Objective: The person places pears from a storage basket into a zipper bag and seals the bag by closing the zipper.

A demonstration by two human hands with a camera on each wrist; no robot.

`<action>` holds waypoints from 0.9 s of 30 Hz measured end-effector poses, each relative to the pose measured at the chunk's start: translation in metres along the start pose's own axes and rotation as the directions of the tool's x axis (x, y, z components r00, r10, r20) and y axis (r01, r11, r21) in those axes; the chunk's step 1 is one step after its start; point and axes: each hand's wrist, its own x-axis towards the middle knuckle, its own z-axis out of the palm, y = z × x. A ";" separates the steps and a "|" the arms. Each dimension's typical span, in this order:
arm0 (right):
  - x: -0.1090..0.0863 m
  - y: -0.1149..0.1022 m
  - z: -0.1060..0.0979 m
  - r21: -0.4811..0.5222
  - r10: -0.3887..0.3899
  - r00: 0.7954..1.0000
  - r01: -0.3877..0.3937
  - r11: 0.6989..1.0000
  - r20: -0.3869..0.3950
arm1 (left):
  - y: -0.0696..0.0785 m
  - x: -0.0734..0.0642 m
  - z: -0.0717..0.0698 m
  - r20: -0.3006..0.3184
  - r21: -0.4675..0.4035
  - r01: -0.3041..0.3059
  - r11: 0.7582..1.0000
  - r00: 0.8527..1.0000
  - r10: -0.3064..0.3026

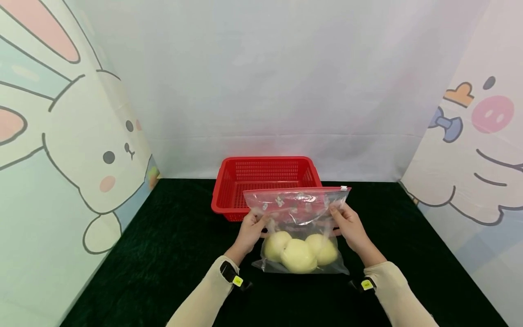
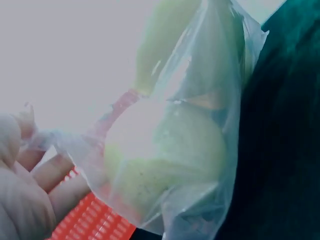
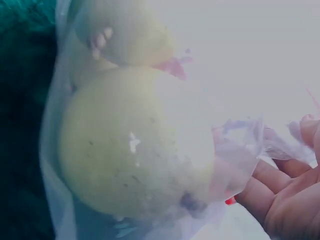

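Note:
A clear zip bag [image 1: 304,220] with a pinkish-red top strip and a white slider [image 1: 344,188] at its right end hangs upright between both hands. Inside, at the bottom, lie three round pale yellow-green fruits [image 1: 299,257], pear-like with small dark specks in the wrist views. My left hand [image 1: 247,234] pinches the bag's left side between thumb and fingers, below the strip. On the opposite side my right hand [image 1: 352,230] pinches the plastic the same way. Up close, one fruit [image 2: 165,160] fills the left wrist view, and another fruit [image 3: 130,145] the right one.
Behind the bag a red plastic basket [image 1: 219,210] with slotted walls stands on the dark green cloth [image 1: 163,254], partly covered by the bag's top. A pale curtain [image 1: 278,91] closes off the back, with cartoon-printed panels left and right.

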 end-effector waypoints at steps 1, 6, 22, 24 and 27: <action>0.001 0.000 -0.002 0.002 0.020 1.000 -0.020 1.000 0.020 | 0.000 0.000 0.002 0.011 -0.021 0.013 1.000 1.000 -0.013; 0.004 -0.001 -0.012 -0.006 0.103 0.992 -0.103 0.995 0.072 | -0.001 0.003 0.009 0.042 -0.090 0.134 0.987 0.991 -0.130; 0.015 0.014 -0.022 -0.047 0.254 0.963 -0.250 0.967 0.087 | -0.007 0.006 0.014 -0.027 -0.010 0.231 0.973 0.972 -0.232; 0.016 0.015 -0.022 -0.049 0.261 0.962 -0.257 0.965 0.087 | -0.010 0.006 0.014 -0.033 0.006 0.231 0.973 0.972 -0.231; 0.019 0.017 -0.022 -0.056 0.270 0.959 -0.266 0.962 0.083 | -0.015 0.007 0.012 -0.039 0.026 0.236 0.972 0.971 -0.234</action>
